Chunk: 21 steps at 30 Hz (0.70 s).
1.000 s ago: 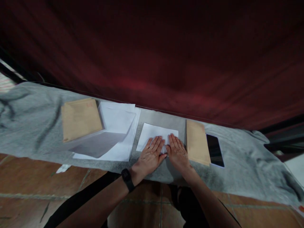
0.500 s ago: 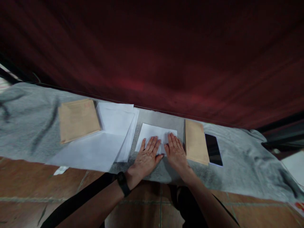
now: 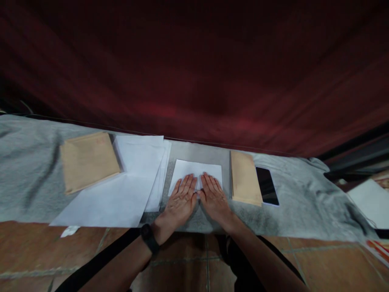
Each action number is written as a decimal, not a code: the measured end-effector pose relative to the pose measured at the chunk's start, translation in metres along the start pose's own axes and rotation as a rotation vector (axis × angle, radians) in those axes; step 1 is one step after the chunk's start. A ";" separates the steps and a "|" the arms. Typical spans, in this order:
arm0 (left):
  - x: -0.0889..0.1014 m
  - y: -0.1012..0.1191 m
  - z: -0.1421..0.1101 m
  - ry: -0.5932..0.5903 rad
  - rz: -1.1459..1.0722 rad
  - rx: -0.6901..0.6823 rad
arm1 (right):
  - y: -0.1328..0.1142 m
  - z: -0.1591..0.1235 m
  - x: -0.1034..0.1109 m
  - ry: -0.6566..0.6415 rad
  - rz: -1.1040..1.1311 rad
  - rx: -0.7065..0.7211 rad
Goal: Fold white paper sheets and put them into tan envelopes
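Note:
Both of my hands lie flat, side by side, on a folded white paper [image 3: 194, 168] on a grey cloth [image 3: 304, 202]. My left hand [image 3: 180, 201] presses the paper's left half with fingers stretched out; a black watch [image 3: 148, 239] is on that wrist. My right hand [image 3: 213, 197] presses the right half, fingers also stretched flat. The thumbs nearly touch in the middle.
A loose pile of white sheets [image 3: 127, 182] lies to the left, beside a brown envelope [image 3: 88, 160]. Right of the hands lie another brown envelope [image 3: 244, 182] and a dark phone [image 3: 266, 185]. A dark red curtain [image 3: 194, 73] hangs behind. Brown floor tiles [image 3: 45, 255] show below.
Both hands stay flat on the folded paper. A lifted sheet in the left pile has settled flat over the near edge of the cloth. The view has shifted a little.

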<state>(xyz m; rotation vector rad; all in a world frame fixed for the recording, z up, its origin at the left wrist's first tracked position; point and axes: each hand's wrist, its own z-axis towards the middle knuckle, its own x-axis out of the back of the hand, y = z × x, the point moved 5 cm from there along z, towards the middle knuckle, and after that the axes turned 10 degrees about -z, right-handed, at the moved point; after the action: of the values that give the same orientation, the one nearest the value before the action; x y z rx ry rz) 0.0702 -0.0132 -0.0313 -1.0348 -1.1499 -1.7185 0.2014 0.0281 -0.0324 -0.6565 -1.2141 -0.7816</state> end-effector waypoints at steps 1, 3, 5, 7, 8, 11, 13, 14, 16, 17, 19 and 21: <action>-0.001 -0.002 -0.001 0.014 0.007 0.003 | 0.001 0.000 0.001 0.004 -0.012 -0.014; -0.001 -0.006 -0.001 0.038 0.016 0.021 | 0.003 -0.001 0.001 0.014 -0.038 -0.034; -0.001 -0.010 -0.001 0.046 0.019 0.046 | 0.005 -0.002 0.001 0.028 -0.065 -0.051; 0.000 -0.012 0.000 0.040 0.027 0.074 | 0.007 -0.003 0.001 0.049 -0.088 -0.066; 0.001 -0.013 0.001 0.033 0.036 0.091 | 0.008 -0.004 0.001 0.064 -0.098 -0.073; 0.004 -0.014 0.003 0.006 0.082 0.152 | 0.012 -0.005 0.002 0.118 -0.129 -0.093; 0.007 -0.015 0.004 -0.003 0.119 0.193 | 0.015 -0.006 0.002 0.151 -0.145 -0.104; 0.008 -0.016 0.005 -0.004 0.138 0.212 | 0.016 -0.007 0.002 0.161 -0.152 -0.110; 0.011 -0.017 0.008 0.003 0.169 0.244 | 0.019 -0.007 0.002 0.168 -0.159 -0.119; 0.013 -0.017 0.011 0.007 0.177 0.245 | 0.020 -0.007 0.002 0.165 -0.160 -0.124; 0.016 -0.014 0.020 0.011 0.167 0.202 | 0.021 -0.007 0.001 0.153 -0.153 -0.131; 0.016 -0.008 0.030 0.006 0.124 0.112 | 0.022 -0.006 -0.001 0.141 -0.142 -0.141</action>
<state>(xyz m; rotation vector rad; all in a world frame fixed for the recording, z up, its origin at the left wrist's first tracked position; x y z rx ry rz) 0.0629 0.0151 -0.0117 -1.0095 -1.1405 -1.5415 0.2223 0.0357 -0.0355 -0.6234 -1.0918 -1.0228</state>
